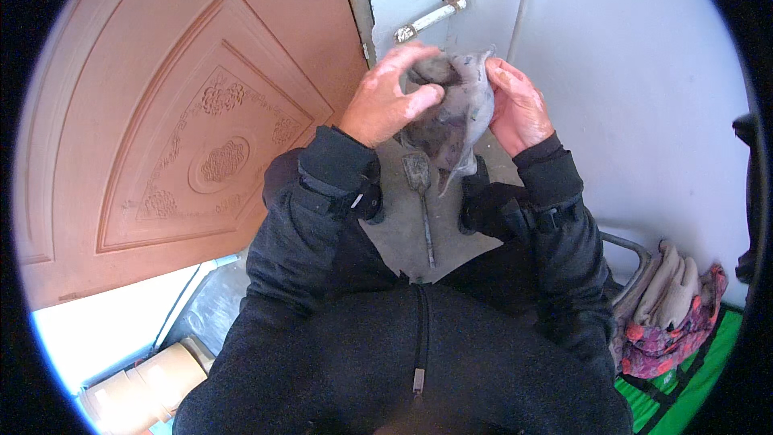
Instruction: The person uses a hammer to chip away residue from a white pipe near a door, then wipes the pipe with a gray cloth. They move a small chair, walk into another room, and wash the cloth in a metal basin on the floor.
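Note:
A crumpled, translucent plastic bag (pixel 477 112) with small printed marks and dark grey contents is held up before my chest. My left hand (pixel 389 96) curls around its left side, thumb in front and fingers over the top near a grey lump; the fingertips are partly hidden. Thumb and fingers of my right hand (pixel 519 103) pinch the bag's upper right edge. Below the bag, a small flat-bladed scoop or trowel (pixel 416 172) with a thin handle lies on the grey floor (pixel 395 235) between my feet.
A brown panelled door (pixel 223 151) stands at left. A white pipe (pixel 432 19) projects from the pale wall (pixel 634 103). At lower right, grey gloves (pixel 667 287) lie with patterned cloth (pixel 658 353) beside a green object with black straps (pixel 718 362). Cardboard (pixel 145 386) lies at lower left.

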### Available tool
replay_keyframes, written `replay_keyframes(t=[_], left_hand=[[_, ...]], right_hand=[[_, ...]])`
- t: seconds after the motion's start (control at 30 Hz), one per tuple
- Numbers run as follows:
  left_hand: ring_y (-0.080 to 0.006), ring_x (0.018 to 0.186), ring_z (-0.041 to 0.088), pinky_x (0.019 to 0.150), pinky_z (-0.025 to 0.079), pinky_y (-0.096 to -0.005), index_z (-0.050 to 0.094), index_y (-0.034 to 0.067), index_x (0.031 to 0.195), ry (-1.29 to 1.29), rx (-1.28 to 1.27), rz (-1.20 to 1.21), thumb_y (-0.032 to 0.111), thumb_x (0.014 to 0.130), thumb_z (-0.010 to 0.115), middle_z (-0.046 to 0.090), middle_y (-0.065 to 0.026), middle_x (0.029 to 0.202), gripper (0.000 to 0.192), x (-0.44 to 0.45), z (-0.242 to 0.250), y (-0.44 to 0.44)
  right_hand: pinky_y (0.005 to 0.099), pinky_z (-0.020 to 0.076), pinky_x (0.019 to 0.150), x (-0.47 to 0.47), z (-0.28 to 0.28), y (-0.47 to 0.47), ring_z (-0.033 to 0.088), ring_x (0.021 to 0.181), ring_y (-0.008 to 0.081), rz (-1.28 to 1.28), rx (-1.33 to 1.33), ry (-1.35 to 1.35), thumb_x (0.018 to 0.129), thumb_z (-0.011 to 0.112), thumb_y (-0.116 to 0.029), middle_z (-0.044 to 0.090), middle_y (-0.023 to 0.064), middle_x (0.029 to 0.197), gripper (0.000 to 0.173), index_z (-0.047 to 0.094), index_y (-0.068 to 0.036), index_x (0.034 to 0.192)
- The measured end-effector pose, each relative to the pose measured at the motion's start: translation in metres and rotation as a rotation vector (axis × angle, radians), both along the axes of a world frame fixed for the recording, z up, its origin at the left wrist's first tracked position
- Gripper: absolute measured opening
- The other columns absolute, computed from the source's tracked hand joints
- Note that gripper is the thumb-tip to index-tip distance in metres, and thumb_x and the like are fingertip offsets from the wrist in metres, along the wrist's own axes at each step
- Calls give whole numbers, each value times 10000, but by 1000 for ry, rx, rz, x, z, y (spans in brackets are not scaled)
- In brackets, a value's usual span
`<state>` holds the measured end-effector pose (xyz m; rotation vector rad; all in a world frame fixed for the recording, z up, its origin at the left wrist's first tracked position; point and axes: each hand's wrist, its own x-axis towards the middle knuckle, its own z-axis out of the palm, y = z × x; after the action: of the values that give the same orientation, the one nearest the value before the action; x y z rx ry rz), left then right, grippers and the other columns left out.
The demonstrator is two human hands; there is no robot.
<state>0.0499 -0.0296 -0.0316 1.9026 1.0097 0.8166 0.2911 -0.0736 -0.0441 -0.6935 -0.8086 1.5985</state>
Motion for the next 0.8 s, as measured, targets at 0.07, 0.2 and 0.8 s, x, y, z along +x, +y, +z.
replay_keyframes(t=[0.07, 0.2, 0.8], left_hand=[[-282, 1464, 527, 1245, 349, -381, 420, 78, 1653, 15, -36, -146, 241, 821, 849, 583, -198, 1558, 950, 2, -1, -3], [-287, 1435, 545, 1235, 371, -411, 472, 24, 1616, -109, -88, -243, 292, 824, 889, 645, -187, 1474, 935, 10, -5, -12], [-158, 930, 741, 851, 588, -318, 774, 14, 1202, -305, -114, 174, 87, 983, 675, 801, -93, 1040, 251, 17, -15, 3]], right_hand=[[362, 572, 950, 1, 3, -1, 700, 1042, 164, -7, 10, 7, 1092, 616, -273, 730, 46, 1146, 264, 667, -47, 1218], [376, 562, 989, 1, 12, -5, 690, 1098, 181, -43, -6, 29, 1096, 611, -275, 720, 60, 1198, 286, 653, -42, 1256], [415, 487, 1134, 9, 4, 1, 635, 1310, 303, -523, 226, -652, 901, 869, -359, 665, 191, 1399, 802, 535, 19, 1524]])
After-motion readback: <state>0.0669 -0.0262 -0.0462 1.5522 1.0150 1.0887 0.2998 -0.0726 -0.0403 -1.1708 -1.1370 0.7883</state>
